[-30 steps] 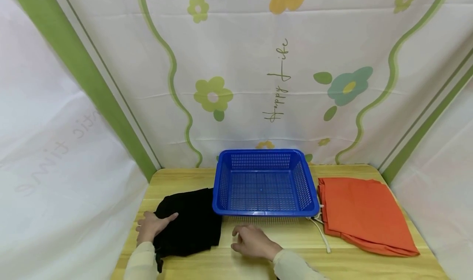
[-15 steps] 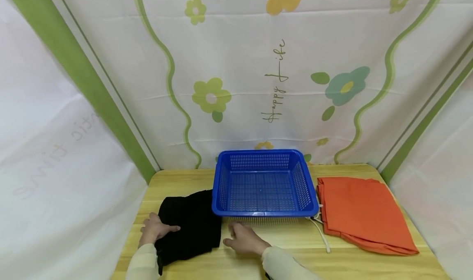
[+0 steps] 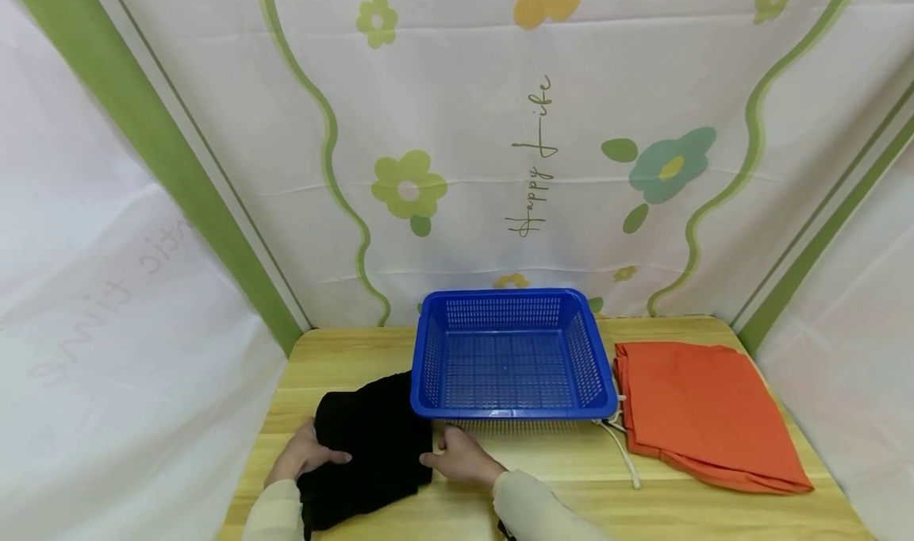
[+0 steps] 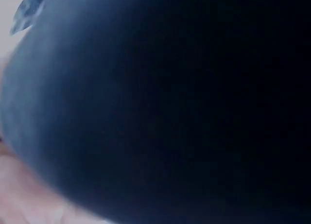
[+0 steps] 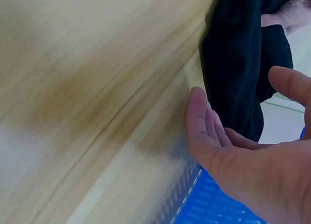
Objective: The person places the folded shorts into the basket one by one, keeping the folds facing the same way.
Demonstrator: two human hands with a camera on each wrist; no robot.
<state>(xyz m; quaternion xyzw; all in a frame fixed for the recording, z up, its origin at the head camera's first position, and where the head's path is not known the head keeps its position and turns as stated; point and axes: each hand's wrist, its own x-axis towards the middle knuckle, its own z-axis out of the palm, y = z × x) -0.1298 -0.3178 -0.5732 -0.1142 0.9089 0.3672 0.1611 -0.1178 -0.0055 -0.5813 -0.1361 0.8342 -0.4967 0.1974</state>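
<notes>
A folded black garment lies at the left of the table, its far right corner against the blue basket. My left hand grips its left edge, thumb on top, the other fingers mostly hidden by the cloth. Dark fabric fills most of the left wrist view. At the garment's right edge is my right hand, its thumb tip over the cloth in the head view. In the right wrist view, the right hand's fingers are fairly straight beside the black fabric, thumb held apart.
The blue plastic basket stands at the back middle, with nothing in it. To its right lies a folded orange cloth, with a white cord near its left edge. A printed curtain hangs behind the wooden table.
My left hand and the black garment's left side have shifted right and toward me. My right hand has moved left to the garment's right edge. The basket and orange cloth stay put.
</notes>
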